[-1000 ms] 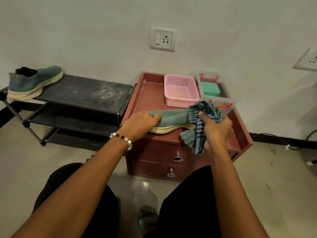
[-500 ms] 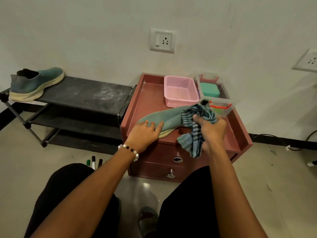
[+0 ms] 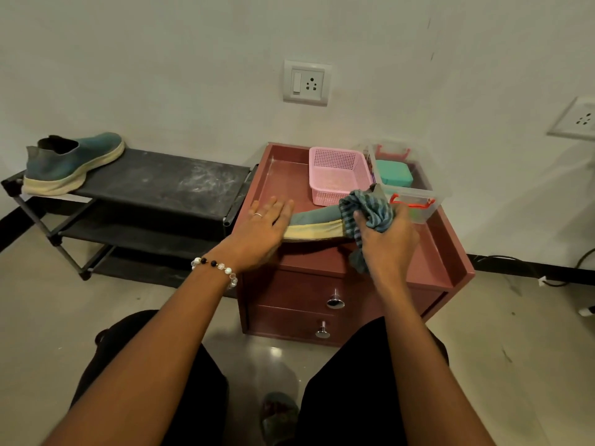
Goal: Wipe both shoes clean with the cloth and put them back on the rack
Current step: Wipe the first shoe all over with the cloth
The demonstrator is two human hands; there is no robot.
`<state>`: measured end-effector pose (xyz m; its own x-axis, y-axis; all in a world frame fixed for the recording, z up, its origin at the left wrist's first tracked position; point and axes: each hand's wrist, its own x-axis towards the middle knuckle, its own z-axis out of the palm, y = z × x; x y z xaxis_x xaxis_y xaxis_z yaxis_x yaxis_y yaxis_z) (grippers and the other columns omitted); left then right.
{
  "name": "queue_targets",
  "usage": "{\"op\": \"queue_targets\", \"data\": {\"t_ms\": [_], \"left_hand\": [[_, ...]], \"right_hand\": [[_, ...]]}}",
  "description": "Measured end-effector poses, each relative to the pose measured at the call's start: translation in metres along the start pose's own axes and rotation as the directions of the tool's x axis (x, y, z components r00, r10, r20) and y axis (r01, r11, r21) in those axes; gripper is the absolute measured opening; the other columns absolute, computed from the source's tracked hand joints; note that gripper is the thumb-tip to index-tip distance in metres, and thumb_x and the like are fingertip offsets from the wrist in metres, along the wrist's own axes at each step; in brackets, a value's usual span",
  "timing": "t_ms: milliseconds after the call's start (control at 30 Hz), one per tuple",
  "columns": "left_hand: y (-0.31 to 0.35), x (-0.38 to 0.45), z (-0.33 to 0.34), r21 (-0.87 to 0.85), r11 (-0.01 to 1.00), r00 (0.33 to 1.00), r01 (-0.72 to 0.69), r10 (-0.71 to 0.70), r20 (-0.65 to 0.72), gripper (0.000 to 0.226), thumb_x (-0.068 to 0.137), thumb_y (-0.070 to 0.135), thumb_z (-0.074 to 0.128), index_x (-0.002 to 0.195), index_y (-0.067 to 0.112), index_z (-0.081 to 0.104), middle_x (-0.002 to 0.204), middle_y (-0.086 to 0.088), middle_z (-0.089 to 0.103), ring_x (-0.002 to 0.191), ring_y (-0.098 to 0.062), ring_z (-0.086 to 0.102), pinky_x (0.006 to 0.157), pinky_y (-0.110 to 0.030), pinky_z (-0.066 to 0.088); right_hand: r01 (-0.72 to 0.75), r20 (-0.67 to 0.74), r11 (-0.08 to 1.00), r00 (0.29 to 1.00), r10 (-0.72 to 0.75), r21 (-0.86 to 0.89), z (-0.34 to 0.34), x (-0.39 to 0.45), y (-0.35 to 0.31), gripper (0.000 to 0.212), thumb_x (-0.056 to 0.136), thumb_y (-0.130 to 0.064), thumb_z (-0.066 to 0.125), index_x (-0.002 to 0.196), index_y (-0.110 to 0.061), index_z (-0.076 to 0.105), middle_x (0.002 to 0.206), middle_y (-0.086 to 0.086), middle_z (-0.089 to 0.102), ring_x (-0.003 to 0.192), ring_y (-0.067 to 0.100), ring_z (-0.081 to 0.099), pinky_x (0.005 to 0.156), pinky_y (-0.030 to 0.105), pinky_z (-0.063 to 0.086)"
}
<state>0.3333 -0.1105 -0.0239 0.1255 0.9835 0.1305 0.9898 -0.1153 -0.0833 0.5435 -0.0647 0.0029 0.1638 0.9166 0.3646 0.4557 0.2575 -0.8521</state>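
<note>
On the desk (image 3: 428, 265), the shoe (image 3: 317, 222) lies on its side. Left hand (image 3: 262, 231) has flattened, fingers now straight, pressing the toe; right hand (image 3: 384, 239) grips the cloth (image 3: 367, 210) at the heel (apparently mid-wipe). Second shoe (image 3: 69, 164) waits on the rack (image 3: 161, 181).

Home interior, likely an entryway or bedroom corner: plain painted wall with a switch-and-socket plate (image 3: 307, 82) above a small maroon drawer cabinet (image 3: 325, 284) on a tiled floor. Left of the cabinet, touching it, stands a black shoe rack (image 3: 154, 185) holding a teal shoe (image 3: 69, 162). On the cabinet's top sit a pink basket (image 3: 336, 175) and a clear storage box (image 3: 415, 188).
</note>
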Motion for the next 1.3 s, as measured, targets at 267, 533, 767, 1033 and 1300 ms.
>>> {"op": "queue_targets", "data": {"t_ms": [267, 533, 767, 1033, 1300], "left_hand": [[-0.006, 0.009, 0.010, -0.079, 0.993, 0.994, 0.093, -0.098, -0.056, 0.092, 0.093, 0.018, 0.060, 0.151, 0.008, -0.011, 0.160, -0.012, -0.010, 0.147, -0.027, -0.011, 0.118, -0.045, 0.001], [-0.016, 0.005, 0.009, -0.252, 0.963, 0.995, 0.094, -0.095, 0.011, 0.095, 0.093, 0.009, 0.057, 0.146, 0.003, -0.021, 0.158, -0.015, -0.016, 0.147, -0.023, -0.015, 0.117, -0.040, -0.007], [-0.010, 0.009, 0.015, -0.150, 0.989, 0.994, 0.013, -0.030, -0.108, 0.102, 0.088, 0.011, 0.066, 0.147, -0.001, -0.016, 0.159, -0.017, 0.012, 0.148, -0.024, 0.008, 0.117, -0.037, 0.001], [-0.007, 0.008, 0.014, -0.148, 0.988, 0.996, 0.048, -0.059, -0.070, 0.090, 0.089, 0.000, 0.055, 0.149, 0.001, -0.013, 0.159, -0.016, -0.010, 0.148, -0.025, -0.010, 0.116, -0.036, -0.009], [-0.005, 0.013, 0.016, -0.232, 0.973, 0.987, -0.005, -0.032, -0.155, 0.110, 0.076, -0.006, 0.061, 0.134, 0.004, -0.032, 0.152, -0.016, 0.029, 0.141, -0.026, 0.028, 0.119, -0.036, 0.012]], "right_hand": [[0.301, 0.308, 0.894, 0.930, -0.198, -0.333, 0.044, -0.026, -0.013, 0.042, 0.074, 0.000, 0.063, 0.114, -0.004, 0.051, 0.110, 0.014, 0.059, 0.103, 0.030, 0.053, 0.088, 0.043, 0.046], [0.559, 0.585, 0.829, 0.677, -0.447, -0.013, 0.055, -0.041, -0.022, 0.068, 0.055, 0.000, 0.044, 0.122, 0.003, 0.059, 0.124, 0.019, 0.060, 0.120, 0.033, 0.052, 0.110, 0.031, 0.025], [0.488, 0.508, 0.759, 0.826, -0.242, -0.432, 0.029, -0.005, 0.000, 0.067, 0.071, 0.009, 0.059, 0.134, -0.012, 0.051, 0.133, 0.007, 0.057, 0.127, 0.022, 0.047, 0.118, 0.035, -0.004], [0.312, 0.618, 0.937, 0.771, -0.154, -0.156, 0.047, -0.049, -0.032, 0.077, 0.074, 0.010, 0.051, 0.147, -0.006, 0.031, 0.156, 0.014, 0.022, 0.145, 0.025, 0.017, 0.119, 0.029, 0.014], [0.496, 0.718, 0.862, 0.638, -0.277, -0.107, 0.035, -0.025, -0.011, 0.077, 0.072, 0.017, 0.052, 0.139, -0.020, 0.047, 0.149, -0.003, 0.039, 0.142, 0.008, 0.025, 0.118, 0.049, -0.009]]}}
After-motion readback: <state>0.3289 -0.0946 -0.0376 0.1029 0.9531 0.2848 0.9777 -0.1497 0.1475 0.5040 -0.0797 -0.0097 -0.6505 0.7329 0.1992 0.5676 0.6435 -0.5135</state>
